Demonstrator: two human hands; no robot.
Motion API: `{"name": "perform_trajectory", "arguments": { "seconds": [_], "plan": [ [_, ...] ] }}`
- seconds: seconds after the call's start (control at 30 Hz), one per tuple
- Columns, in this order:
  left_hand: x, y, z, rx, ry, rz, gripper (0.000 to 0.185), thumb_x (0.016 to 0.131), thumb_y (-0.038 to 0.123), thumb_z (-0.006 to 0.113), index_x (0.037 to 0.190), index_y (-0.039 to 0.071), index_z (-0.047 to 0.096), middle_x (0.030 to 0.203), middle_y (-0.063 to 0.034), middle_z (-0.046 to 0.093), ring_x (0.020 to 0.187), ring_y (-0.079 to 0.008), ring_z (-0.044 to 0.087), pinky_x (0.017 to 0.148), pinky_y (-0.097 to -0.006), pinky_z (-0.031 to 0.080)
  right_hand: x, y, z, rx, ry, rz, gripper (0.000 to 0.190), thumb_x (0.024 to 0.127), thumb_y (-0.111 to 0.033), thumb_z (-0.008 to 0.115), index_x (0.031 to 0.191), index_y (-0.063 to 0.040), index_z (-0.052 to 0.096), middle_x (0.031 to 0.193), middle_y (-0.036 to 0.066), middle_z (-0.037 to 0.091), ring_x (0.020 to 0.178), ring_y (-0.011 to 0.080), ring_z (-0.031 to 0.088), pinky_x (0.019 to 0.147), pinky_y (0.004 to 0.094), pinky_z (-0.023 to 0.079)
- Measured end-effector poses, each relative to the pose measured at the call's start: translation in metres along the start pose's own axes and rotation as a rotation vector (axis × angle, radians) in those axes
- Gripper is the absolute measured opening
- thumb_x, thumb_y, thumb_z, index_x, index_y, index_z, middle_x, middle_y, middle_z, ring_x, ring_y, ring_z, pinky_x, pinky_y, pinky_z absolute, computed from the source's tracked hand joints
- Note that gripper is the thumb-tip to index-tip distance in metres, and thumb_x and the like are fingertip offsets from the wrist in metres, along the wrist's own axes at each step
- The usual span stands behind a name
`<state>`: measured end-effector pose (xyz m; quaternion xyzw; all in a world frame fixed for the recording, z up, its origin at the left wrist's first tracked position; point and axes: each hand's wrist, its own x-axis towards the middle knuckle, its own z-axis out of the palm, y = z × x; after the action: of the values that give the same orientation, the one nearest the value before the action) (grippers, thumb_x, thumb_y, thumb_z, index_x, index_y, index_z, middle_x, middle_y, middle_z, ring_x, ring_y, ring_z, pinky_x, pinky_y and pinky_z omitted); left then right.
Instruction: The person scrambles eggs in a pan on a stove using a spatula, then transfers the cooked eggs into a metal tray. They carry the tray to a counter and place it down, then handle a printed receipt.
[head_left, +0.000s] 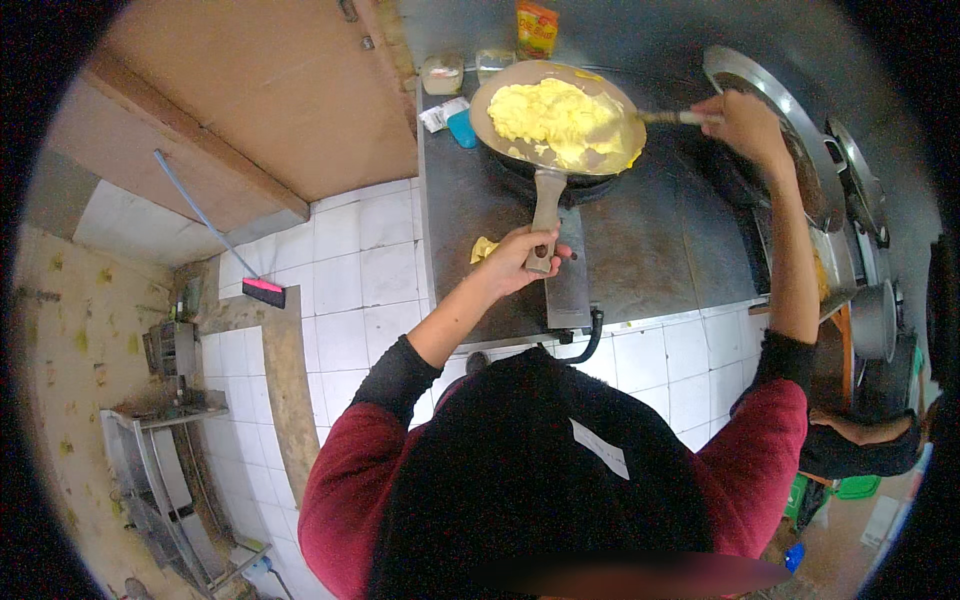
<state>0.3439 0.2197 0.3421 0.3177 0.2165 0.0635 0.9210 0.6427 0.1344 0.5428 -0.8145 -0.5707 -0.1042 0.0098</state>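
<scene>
My left hand (523, 259) is closed around the handle of a beige frying pan (491, 139), gripping it near the hanging hole. Scrambled egg (551, 112), yellow and in soft lumps, lies in the pan over a gas burner (581, 187). My right hand (739, 124) holds a spatula (664, 117) by its pale handle, to the right of the pan. The spatula's head reaches in over the right part of the egg, where it is hard to make out. A bit of crumpled yellow material (484, 249) lies on the dark counter (645, 262) beside my left hand.
Behind the pan stand two small containers (442, 75) and a yellow-orange food packet (537, 31). A blue object (462, 129) lies left of the pan. Large metal pans (772, 90) stand at the right. Another person's arm (862, 427) shows at lower right. A broom (262, 291) leans at left.
</scene>
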Motion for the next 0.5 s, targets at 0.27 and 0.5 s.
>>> {"name": "perform_trajectory", "arguments": {
  "seconds": [0.27, 0.5],
  "plan": [
    [0.003, -0.005, 0.000, -0.105, 0.010, 0.026, 0.029, 0.081, 0.012, 0.054, 0.109, 0.008, 0.046, 0.072, -0.0049, 0.049, 0.058, -0.0135, 0.047, 0.054, -0.0276, 0.041, 0.004, 0.006, 0.109, 0.171, -0.055, 0.156, 0.034, 0.067, -0.022, 0.065, 0.101, -0.025, 0.062, 0.088, 0.008, 0.063, 0.080, 0.0259, 0.061, 0.069, 0.0357, 0.047],
    [0.003, -0.007, 0.002, -0.119, 0.027, 0.034, 0.030, 0.080, 0.012, 0.053, 0.109, 0.009, 0.046, 0.073, -0.0043, 0.050, 0.056, -0.0136, 0.046, 0.053, -0.0273, 0.040, 0.053, -0.011, 0.040, 0.244, -0.147, -0.055, 0.029, 0.070, -0.027, 0.062, 0.095, -0.011, 0.064, 0.081, 0.013, 0.063, 0.074, 0.0259, 0.061, 0.067, 0.0341, 0.046]
  ]
}}
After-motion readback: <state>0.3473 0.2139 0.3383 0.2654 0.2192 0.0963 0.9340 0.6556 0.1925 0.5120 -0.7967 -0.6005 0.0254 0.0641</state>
